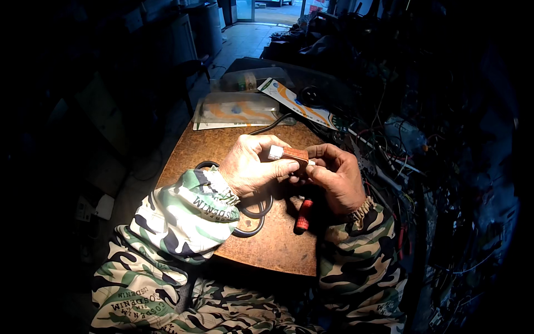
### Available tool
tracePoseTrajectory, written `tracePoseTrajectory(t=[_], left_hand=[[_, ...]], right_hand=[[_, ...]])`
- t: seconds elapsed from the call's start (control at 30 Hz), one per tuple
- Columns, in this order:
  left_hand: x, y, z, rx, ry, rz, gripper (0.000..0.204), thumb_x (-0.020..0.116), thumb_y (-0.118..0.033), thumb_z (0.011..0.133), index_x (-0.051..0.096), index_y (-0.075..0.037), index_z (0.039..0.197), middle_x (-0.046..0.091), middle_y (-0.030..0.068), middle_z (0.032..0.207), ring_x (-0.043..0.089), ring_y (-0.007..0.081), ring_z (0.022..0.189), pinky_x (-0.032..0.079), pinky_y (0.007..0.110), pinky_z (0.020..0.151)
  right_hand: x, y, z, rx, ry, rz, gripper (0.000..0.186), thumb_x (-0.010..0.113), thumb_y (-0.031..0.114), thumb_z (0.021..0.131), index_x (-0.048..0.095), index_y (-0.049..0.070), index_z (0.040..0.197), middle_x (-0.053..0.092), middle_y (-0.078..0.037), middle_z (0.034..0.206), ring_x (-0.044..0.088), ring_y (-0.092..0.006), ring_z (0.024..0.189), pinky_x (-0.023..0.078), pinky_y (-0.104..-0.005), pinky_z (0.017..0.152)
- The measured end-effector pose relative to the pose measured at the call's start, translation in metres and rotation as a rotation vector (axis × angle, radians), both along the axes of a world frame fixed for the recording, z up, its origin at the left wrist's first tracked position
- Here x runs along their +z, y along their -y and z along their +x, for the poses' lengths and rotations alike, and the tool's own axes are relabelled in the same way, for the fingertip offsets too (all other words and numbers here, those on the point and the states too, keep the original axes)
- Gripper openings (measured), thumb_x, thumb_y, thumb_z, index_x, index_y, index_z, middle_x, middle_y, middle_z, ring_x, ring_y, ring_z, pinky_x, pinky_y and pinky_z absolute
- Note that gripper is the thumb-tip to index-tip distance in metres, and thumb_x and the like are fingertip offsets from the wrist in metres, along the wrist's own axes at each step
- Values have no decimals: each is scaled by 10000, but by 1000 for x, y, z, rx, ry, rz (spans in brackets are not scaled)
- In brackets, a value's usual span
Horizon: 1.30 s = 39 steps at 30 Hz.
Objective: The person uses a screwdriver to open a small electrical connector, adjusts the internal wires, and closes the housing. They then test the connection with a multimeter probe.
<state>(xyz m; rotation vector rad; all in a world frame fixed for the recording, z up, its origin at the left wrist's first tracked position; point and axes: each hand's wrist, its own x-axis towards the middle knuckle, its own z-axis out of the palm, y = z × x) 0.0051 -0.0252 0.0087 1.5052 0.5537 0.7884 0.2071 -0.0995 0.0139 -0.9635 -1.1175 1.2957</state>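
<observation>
Above the wooden board, my left hand (248, 165) grips a small reddish-brown block with a white end (295, 154) between thumb and fingers. The white end points left. At the block's right end, the thumb and fingers of my right hand (337, 176) pinch a small white piece (311, 163); its kind is too small to make out, and I cannot tell whether it is joined to the block. Below my hands a red cylinder with a dark end (303, 216) lies on the board. A black cable (248, 232) loops under my left wrist.
The wooden board (278, 256) bears clear plastic packaging (236, 106) and a white and orange card (295, 103) at its far side. A coiled black cord (311, 96) lies by the card. Tangled wires (384, 158) crowd the right side. Dark surroundings hide much else.
</observation>
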Motion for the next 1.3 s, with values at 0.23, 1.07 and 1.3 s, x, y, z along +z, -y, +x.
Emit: tracePoseTrajectory(t=[0.23, 1.07, 1.3], left_hand=[[-3, -5, 2, -28, -80, -6, 365, 791, -195, 873, 657, 58, 1097, 727, 80, 886, 669, 96, 792, 546, 256, 725], [-3, -16, -2, 120, -32, -205, 289, 732, -177, 898, 645, 54, 1047, 705, 129, 963, 674, 144, 748, 595, 294, 696], [-8, -18, -1, 121, -17, -225, 318, 727, -174, 901, 651, 70, 1090, 710, 137, 988, 696, 168, 808, 606, 307, 731]], right_hand=[[3, 0, 11, 64, 7, -61, 292, 635, 36, 884, 560, -133, 1111, 696, -164, 914, 718, -186, 809, 581, -262, 735], [14, 47, -5, 126, 1420, 503, 137, 683, 42, 753, 698, 56, 889, 578, -159, 1074, 616, -328, 916, 543, -414, 748], [34, 41, 11, -668, 979, 854, 350, 698, -83, 751, 578, -23, 1074, 652, -181, 1017, 694, -254, 934, 588, -337, 776]])
